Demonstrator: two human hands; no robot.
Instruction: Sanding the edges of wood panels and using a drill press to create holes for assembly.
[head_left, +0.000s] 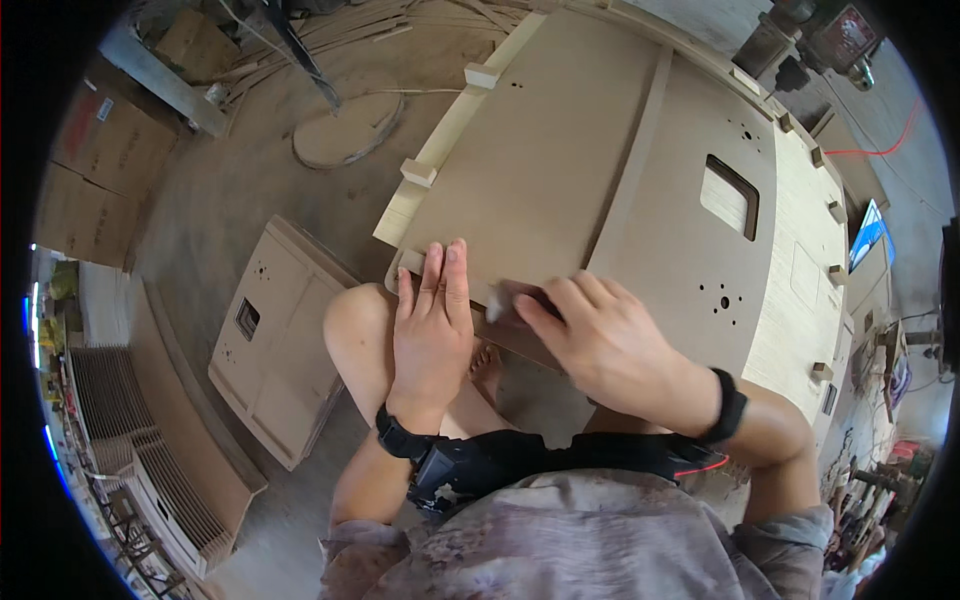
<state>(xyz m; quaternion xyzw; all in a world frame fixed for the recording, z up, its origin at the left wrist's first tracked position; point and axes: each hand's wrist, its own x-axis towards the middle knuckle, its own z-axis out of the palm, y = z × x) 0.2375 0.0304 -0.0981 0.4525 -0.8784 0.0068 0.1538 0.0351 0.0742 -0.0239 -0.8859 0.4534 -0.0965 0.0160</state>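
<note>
A large brown fibreboard panel (560,160) with a rectangular cut-out and small drilled holes lies on a workbench in front of me. My left hand (432,320) rests flat on the panel's near edge, fingers together and stretched out. My right hand (600,340) is closed around a small grey piece, apparently sandpaper (508,298), pressed against the same near edge just right of the left hand. Both wrists wear black bands.
A pale wooden bench top (800,300) with small wooden stop blocks (418,172) carries the panel. A stack of similar cut panels (275,340) stands on the dusty floor to the left. Cardboard boxes (100,170) lie at far left, and a round disc (345,130) beyond.
</note>
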